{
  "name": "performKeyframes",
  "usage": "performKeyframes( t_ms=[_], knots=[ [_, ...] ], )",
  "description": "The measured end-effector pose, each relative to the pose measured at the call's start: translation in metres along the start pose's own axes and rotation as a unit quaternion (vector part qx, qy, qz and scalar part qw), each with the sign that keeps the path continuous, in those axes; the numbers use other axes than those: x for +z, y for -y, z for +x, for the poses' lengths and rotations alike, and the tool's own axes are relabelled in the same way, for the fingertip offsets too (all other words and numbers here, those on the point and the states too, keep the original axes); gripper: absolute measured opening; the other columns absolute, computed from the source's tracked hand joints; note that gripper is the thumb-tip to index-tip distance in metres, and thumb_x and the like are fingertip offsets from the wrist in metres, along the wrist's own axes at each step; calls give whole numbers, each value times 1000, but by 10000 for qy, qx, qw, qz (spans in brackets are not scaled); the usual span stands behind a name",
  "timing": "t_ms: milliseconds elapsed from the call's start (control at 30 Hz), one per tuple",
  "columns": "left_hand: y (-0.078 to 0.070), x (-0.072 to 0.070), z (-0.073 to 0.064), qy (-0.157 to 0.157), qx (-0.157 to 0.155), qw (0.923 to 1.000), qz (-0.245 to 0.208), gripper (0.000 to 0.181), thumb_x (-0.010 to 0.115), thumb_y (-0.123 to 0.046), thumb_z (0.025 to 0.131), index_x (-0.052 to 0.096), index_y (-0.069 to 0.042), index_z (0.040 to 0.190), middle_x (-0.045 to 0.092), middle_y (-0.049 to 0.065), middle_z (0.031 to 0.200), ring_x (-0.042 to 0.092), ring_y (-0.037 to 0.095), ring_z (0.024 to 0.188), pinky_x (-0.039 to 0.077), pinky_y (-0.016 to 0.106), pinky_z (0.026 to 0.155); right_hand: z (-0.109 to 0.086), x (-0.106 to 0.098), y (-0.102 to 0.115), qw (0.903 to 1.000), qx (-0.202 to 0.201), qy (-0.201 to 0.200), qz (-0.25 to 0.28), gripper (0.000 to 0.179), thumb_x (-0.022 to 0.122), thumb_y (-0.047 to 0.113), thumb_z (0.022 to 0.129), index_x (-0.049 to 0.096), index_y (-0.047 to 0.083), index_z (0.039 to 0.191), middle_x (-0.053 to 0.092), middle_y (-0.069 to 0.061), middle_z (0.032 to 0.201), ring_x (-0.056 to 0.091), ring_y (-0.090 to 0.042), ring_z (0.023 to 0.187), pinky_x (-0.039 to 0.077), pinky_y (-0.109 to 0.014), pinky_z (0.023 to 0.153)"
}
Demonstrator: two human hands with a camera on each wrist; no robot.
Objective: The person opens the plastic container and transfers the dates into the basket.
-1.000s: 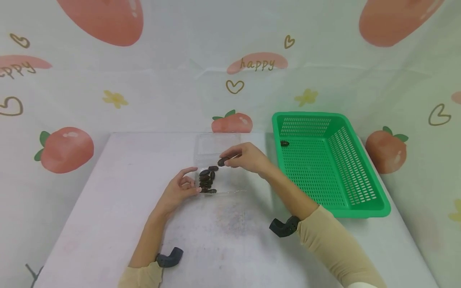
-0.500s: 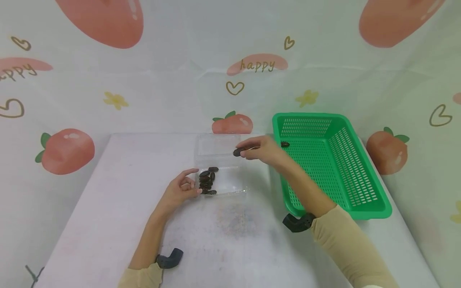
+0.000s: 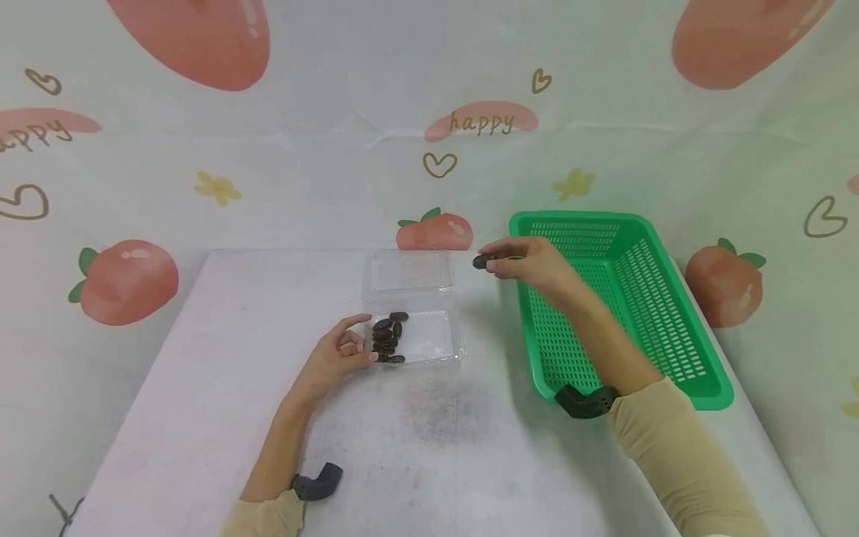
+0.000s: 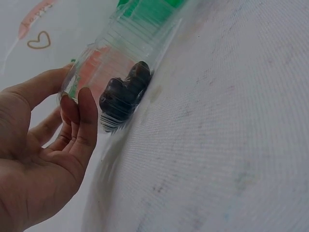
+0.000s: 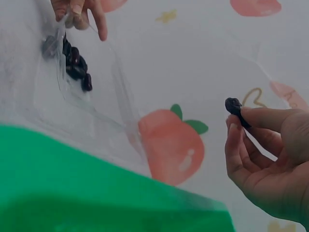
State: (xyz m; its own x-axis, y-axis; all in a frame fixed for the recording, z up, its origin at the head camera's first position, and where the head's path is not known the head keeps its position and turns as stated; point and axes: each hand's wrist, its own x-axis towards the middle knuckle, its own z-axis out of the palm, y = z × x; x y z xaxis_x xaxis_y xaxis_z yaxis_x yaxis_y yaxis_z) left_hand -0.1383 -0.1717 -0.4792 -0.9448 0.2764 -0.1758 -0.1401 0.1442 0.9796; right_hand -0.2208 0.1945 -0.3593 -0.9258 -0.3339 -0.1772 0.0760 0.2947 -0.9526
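Note:
My right hand (image 3: 543, 270) pinches one dark, wrinkled date (image 3: 483, 261) between thumb and fingertips, raised beside the far left corner of the green basket (image 3: 545, 373). In the right wrist view the date (image 5: 233, 105) sticks out past the thumb tip. A clear plastic clamshell box (image 3: 432, 335) lies with its lid (image 3: 409, 270) folded back. Several more dates (image 3: 385, 335) cluster at its left end. My left hand (image 3: 333, 350) holds that end, index finger at the far corner and thumb at the near one. Dates (image 4: 118, 94) show through the wall in the left wrist view.
The basket, with slotted walls, stands on the right side of the white table (image 3: 221, 358). A printed cloth (image 3: 322, 171) hangs behind the table. Black curved wrist mounts (image 3: 585, 401) sit on both forearms.
My right hand has lifted the date away from the box, moving right and farther back to the basket's far left corner. My left hand has stayed at the box.

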Motion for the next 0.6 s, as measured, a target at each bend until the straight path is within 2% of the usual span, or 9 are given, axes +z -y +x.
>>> performKeyframes(
  t_ms=[133, 233, 367, 433, 600],
  knots=[
    [0, 0, 0, 6, 16, 10000, -5, 70, 75, -4, 87, 42, -13, 148, 50, 6, 89, 61, 16, 79, 57, 35, 78, -1, -13, -4, 9997, 63, -219, -33, 34, 68, 17, 95, 65, 5, 127, 68, -7, 119, 62, -22, 110, 47, -38, 98],
    [-1, 1, 0, 4, 18, 10000, 3, 70, 75, -4, 86, 42, -13, 148, 49, 7, 89, 61, 16, 79, 57, 34, 78, -3, -22, -7, 9992, 96, -387, -25, 34, 68, 19, 96, 65, 7, 127, 67, -7, 121, 63, -20, 110, 48, -41, 100],
    [-1, 1, -1, 9, 10, 10000, 17, 70, 75, -5, 86, 42, -12, 148, 49, 8, 89, 61, 16, 80, 57, 35, 78, -8, -32, -12, 9982, 162, -586, -6, 36, 68, 20, 96, 64, 6, 129, 66, -7, 122, 63, -24, 109, 48, -44, 101],
    [-1, 1, -1, -1, -6, 10000, 51, 70, 75, -5, 87, 42, -12, 148, 49, 8, 89, 61, 17, 79, 57, 35, 78, -9, -37, -16, 9978, 196, -632, 63, 38, 67, 20, 97, 62, 5, 131, 65, -7, 122, 62, -25, 112, 48, -41, 102],
    [0, 0, 0, -19, -24, 10000, 94, 70, 75, -5, 87, 42, -14, 148, 49, 7, 89, 61, 16, 79, 57, 34, 78, -10, -50, -26, 9961, 168, -783, 370, 40, 65, 18, 98, 58, 1, 134, 66, -2, 119, 63, -14, 111, 48, -35, 102]
  ],
)
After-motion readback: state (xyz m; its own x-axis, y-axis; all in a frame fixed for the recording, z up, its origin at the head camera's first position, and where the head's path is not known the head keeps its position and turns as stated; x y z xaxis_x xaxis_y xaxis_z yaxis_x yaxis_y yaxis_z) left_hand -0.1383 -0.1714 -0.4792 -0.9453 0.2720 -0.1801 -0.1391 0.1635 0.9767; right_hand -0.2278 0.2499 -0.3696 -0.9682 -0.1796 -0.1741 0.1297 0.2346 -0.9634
